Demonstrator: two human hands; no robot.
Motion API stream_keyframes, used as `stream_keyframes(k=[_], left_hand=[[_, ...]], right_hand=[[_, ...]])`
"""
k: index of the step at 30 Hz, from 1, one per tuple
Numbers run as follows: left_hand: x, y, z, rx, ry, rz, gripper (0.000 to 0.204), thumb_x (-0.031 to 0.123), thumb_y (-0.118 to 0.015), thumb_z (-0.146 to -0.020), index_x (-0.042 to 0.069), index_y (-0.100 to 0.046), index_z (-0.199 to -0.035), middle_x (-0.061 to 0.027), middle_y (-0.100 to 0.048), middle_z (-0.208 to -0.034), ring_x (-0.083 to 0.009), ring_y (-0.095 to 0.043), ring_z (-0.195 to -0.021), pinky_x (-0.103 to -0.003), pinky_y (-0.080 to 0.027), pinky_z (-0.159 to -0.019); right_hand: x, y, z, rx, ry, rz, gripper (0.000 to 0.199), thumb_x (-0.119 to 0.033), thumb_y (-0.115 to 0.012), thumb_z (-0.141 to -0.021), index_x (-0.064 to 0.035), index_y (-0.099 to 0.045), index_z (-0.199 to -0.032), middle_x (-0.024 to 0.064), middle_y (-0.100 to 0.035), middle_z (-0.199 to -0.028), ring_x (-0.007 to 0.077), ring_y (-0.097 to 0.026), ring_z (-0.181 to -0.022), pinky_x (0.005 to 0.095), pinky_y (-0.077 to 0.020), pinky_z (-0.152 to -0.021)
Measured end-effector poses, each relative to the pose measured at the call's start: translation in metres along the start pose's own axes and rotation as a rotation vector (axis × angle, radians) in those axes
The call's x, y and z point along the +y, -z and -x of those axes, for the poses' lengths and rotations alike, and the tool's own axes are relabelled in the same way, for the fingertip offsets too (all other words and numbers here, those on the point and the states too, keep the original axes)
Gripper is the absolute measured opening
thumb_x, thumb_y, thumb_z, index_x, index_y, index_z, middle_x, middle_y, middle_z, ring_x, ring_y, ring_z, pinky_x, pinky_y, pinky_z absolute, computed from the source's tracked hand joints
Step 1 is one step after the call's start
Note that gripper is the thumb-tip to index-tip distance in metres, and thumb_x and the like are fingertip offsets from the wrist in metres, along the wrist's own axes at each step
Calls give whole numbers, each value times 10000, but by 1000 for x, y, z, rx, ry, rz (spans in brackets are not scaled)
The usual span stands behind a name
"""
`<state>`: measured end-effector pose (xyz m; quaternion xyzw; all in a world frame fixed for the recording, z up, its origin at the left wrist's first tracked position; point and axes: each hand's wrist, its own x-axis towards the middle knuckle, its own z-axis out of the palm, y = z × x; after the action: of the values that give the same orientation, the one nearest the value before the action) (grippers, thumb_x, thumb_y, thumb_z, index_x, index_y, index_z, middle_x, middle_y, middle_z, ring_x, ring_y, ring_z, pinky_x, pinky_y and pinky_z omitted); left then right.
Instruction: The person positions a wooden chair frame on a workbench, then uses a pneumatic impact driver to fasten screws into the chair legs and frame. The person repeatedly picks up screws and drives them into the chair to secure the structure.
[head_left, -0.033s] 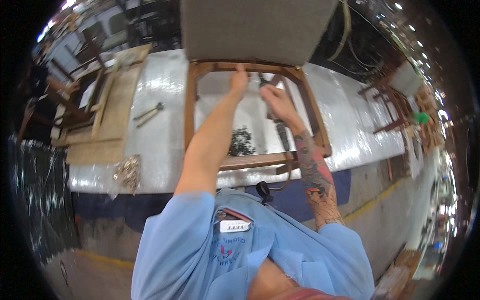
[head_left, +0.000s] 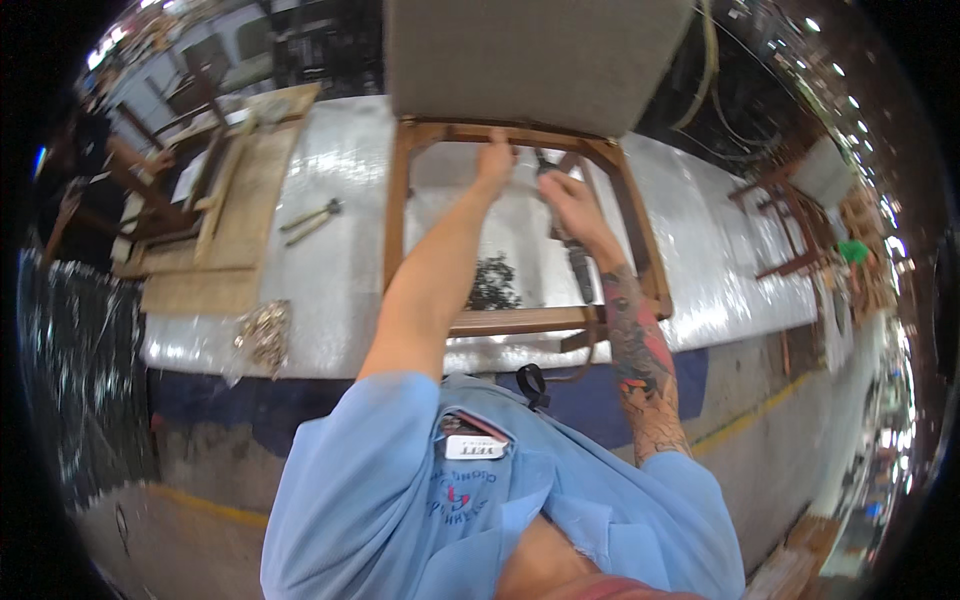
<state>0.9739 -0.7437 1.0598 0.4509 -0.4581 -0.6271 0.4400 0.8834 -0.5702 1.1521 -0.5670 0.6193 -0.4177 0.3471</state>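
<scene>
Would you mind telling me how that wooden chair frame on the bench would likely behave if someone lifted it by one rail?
The wooden chair frame looks rigid, so it should lift as one piece. Its open middle suggests modest weight, though the grey padded panel at the far end may make it tip that way. The shiny bench cover might let it slide.

1. A light blue short-sleeved work shirt (head_left: 400,500) fills the lower middle of the frame.
2. Its collar lies open at the bottom centre.
3. A chest pocket (head_left: 470,435) carries a small white name tag and a stitched emblem beneath.
4. Both forearms are bare.
5. The right forearm (head_left: 635,350), right of centre, bears dense dark and reddish tattoos.
</scene>
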Motion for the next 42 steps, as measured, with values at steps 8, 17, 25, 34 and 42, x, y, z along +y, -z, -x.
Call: stream_keyframes(k=[8, 17, 25, 34, 42], left_hand=[[88, 38, 17, -150, 368, 413, 69, 119, -552, -901, 61, -574, -871, -93, -519, -788, -191, -474, -674, -345, -381, -518], [125, 215, 128, -55, 85, 927, 328, -128, -429, -919, -146, -429, -1246, -211, -521, -1152, -278, -573, -1036, -376, -519, -932], [54, 275, 160, 202, 80, 853, 157, 48, -604, -968, -68, -566, -1067, -131, -629, -1067, -203, -625, -1061, -264, -551, -945], [-10, 308, 183, 304, 249, 785, 315, -11, -549, -971, -175, -455, -1222, -267, -549, -1232, -331, -600, -1130, -355, -544, -974], [-1, 309, 186, 260, 198, 701, 294, -10, -479, -998, -149, -410, -1248, -281, -541, -1260, -333, -587, -1166, -374, -532, -985]], right_hand=[[-6, -8, 10, 31, 39, 76, 366, -325, -570, -999, 17, -636, -1112, 7, -598, -936, 106, -506, -871, 260, -425, -782], [-104, -77, 116, -11, 77, -444, 237, -258, -484, -1041, -53, -550, -941, 98, -627, -996, 95, -564, -510, 214, -412, -425], [-100, -121, 107, -144, 85, -488, 221, -252, -523, -1011, -38, -557, -970, 169, -601, -1111, 109, -561, -521, 246, -429, -474], [-84, -117, 110, -11, 117, -597, 276, -304, -489, -1006, -34, -531, -1040, 224, -549, -1173, 133, -588, -537, 220, -439, -477], [-88, -118, 109, -37, 65, -530, 351, -367, -557, -958, -29, -555, -1052, 210, -556, -1191, 126, -578, -558, 248, -442, -508]])
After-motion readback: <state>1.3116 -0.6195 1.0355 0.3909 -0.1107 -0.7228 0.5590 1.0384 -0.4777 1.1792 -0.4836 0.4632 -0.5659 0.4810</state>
